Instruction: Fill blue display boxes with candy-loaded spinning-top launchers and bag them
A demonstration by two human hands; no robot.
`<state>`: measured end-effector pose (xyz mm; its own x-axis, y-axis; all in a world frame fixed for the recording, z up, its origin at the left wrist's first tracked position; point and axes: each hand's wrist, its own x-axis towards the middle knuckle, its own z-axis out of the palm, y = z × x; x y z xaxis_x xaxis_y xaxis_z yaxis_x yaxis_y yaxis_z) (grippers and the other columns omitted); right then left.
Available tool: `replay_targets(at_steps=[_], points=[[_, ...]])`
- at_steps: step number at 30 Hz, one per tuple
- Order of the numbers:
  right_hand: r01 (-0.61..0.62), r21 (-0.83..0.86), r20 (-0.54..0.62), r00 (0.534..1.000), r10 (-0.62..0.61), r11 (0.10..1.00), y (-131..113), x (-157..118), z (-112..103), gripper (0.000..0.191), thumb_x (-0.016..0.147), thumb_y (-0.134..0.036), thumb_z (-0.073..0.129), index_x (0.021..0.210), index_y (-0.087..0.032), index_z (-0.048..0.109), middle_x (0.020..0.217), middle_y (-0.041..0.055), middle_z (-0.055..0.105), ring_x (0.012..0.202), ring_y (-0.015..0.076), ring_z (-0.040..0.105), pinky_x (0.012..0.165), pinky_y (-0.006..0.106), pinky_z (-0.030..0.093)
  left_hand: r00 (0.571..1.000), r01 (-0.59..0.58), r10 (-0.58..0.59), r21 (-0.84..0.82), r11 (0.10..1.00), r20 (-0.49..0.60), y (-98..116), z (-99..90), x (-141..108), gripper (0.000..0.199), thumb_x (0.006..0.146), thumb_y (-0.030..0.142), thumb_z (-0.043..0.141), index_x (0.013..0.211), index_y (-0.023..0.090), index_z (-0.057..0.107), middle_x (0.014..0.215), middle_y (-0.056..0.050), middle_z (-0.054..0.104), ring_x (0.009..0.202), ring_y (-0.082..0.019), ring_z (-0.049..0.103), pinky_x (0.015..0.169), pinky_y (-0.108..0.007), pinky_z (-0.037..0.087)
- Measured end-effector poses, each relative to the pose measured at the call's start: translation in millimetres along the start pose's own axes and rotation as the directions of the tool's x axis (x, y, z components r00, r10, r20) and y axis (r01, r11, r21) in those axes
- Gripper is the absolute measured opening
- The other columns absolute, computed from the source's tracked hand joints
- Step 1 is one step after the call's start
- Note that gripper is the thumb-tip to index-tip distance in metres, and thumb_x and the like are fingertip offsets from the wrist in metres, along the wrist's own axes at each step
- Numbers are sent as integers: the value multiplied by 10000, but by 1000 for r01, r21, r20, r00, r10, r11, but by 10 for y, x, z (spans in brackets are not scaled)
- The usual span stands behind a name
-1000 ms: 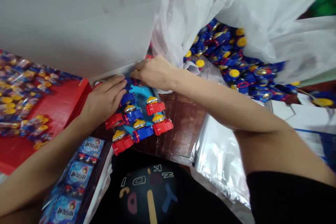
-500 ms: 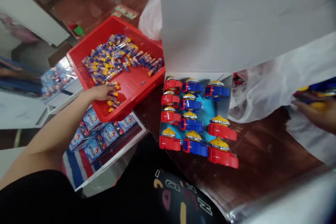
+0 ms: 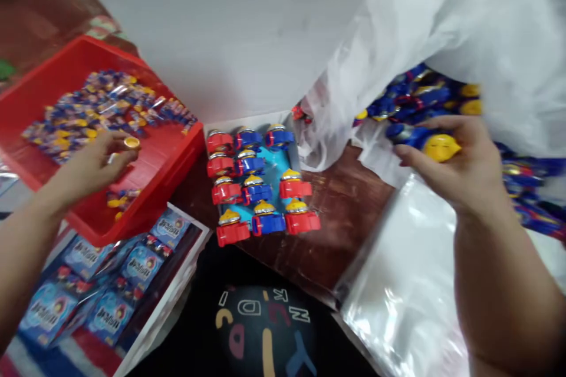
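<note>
My left hand (image 3: 95, 162) is over the red bin (image 3: 177, 168), its fingers closed on a small yellow-capped tube (image 3: 131, 142). Similar wrapped tubes in blue and yellow lie in a pile (image 3: 106, 100) at the bin's far side. On the right, my right hand (image 3: 471, 171) grips a toy watch (image 3: 442, 147) with a blue strap and a yellow face-shaped lid. Between the hands is an open box (image 3: 277, 162) with a light-blue bottom, holding rows of red and blue toy watches (image 3: 257, 190). A gap shows in its right-hand column.
A white bag (image 3: 354, 76) lies behind more blue toy watches (image 3: 411, 94) on the right. Clear plastic sleeves (image 3: 411, 283) rest at the table's front right. Several blue printed packs (image 3: 141, 265) sit in a tray at lower left. The box's tall white lid (image 3: 221, 29) stands behind.
My view has swung right. My left hand has risen from the bin's bottom with a small tube. My right hand has come further into view with a blue toy watch.
</note>
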<state>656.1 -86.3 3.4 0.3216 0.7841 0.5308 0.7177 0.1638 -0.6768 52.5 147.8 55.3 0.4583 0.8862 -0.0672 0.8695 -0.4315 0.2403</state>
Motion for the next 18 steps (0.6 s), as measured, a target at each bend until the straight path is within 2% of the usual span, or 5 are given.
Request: replay_targets(at_steps=[2,5,7,13,18], points=[[216,-26,183,961,-208,976,-539,11,149,483,805,-388,924,1219,-333,682,1205,113,722,1118,319,692,994,512,540,979,-184,158,-216,959,-132,663,18,-67,492,1058,587,569,1356,196,588,1116,-85,744,941,-192,686,818,-301,555],[473,76,322,821,-471,878,-1167,10,487,460,903,-471,821,1283,-296,628,1219,97,705,1082,273,714,886,446,629,869,-443,492,-516,733,-47,1687,141,-226,327,1103,448,569,1315,213,653,1085,-59,758,856,-146,689,758,-264,559],[545,51,367,769,-523,837,-1377,-26,640,391,963,-495,742,1258,-261,635,1204,100,686,1012,235,714,771,373,636,823,-443,568,-629,639,-2,2136,230,-295,287,1104,400,588,1290,201,676,1048,-44,769,817,-129,688,705,-234,548],[598,16,314,758,-572,801,-1444,-138,577,248,995,-398,706,1198,-258,677,1216,118,661,1071,263,697,820,399,635,818,-445,575,-636,630,-3,2373,225,-296,244,1097,364,610,1235,186,703,1011,-23,764,815,-123,687,697,-217,537],[400,190,335,832,-442,897,-1516,-118,556,295,939,-464,781,1124,-261,674,1124,84,679,992,237,687,789,386,606,670,-736,702,-332,589,-242,2377,371,-265,214,1094,322,607,1247,179,655,1020,-55,750,873,-171,705,753,-287,555]])
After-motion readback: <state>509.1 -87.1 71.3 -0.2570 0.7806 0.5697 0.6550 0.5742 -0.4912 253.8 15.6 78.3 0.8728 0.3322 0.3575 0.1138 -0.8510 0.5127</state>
